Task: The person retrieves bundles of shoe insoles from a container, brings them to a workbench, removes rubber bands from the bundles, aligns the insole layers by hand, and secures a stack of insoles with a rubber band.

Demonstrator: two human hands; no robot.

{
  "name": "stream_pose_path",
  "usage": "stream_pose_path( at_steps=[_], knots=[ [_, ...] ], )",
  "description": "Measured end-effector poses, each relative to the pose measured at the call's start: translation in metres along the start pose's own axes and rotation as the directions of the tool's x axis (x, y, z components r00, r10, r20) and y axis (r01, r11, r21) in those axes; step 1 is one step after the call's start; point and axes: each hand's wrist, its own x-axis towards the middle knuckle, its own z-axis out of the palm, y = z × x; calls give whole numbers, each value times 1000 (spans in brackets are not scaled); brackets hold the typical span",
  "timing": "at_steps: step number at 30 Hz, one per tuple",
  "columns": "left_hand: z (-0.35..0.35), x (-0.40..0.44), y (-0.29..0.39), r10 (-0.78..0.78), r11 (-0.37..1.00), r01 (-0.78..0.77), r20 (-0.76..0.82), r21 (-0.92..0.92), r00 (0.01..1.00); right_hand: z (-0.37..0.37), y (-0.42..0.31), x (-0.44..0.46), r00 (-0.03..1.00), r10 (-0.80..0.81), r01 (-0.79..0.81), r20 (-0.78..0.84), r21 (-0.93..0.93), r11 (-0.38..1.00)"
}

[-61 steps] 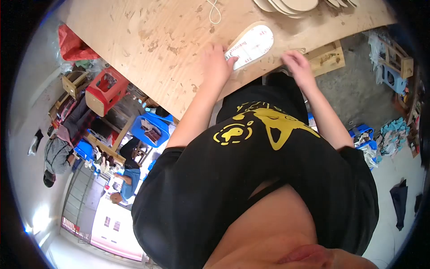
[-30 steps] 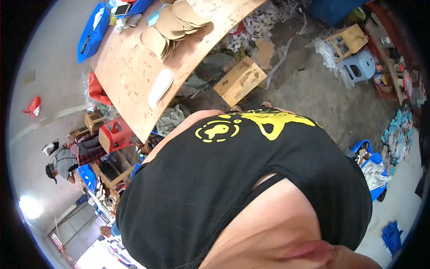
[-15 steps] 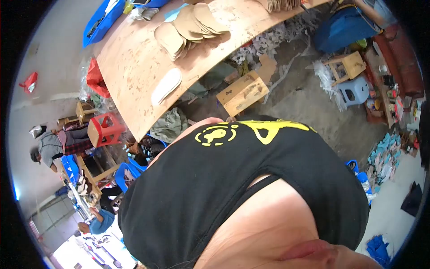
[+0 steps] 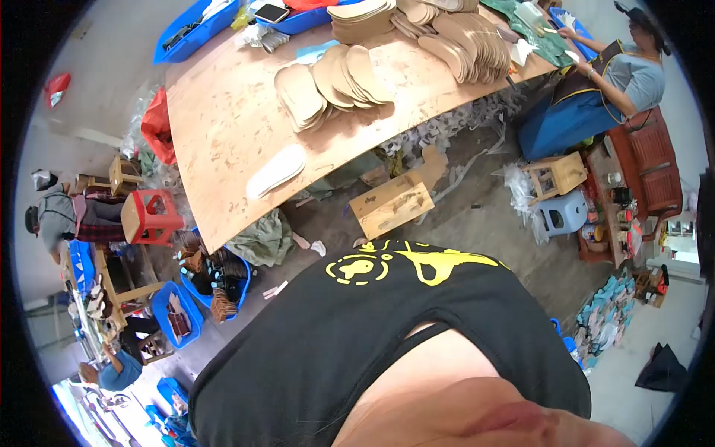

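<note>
Both hands are out of view; their grip cannot be told. The white insole (image 4: 276, 171) lies beside the near edge of the tabletop (image 4: 216, 127), where a brush could drop it; fanned tan insoles (image 4: 339, 78) could slide.

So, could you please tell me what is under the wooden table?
White scraps and grey-green cloth show at its near edge; the tabletop hides anything further under.
</note>
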Motion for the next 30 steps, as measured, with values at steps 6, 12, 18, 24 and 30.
stream_pose_path(
  at_steps=[6,12,18,24,30],
  knots=[
    [-4,-8,-2,17,999,-19,-52,-31,998,7,-3,-2,1000,-4,5,7,-17,1000],
    [-7,-21,-4,29,998,-36,-118,-58,993,16,-6,-3,1000,-4,5,23,-45,999],
    [-16,-44,-6,38,995,-56,-202,-85,979,31,-5,4,999,4,-1,48,-74,997],
    [-25,-67,-12,21,992,-52,-261,-112,965,47,-4,11,996,21,-13,82,-98,995],
    [-31,-79,-21,2,991,-38,-269,-128,963,60,-3,14,994,38,-27,103,-107,994]
  ],
)
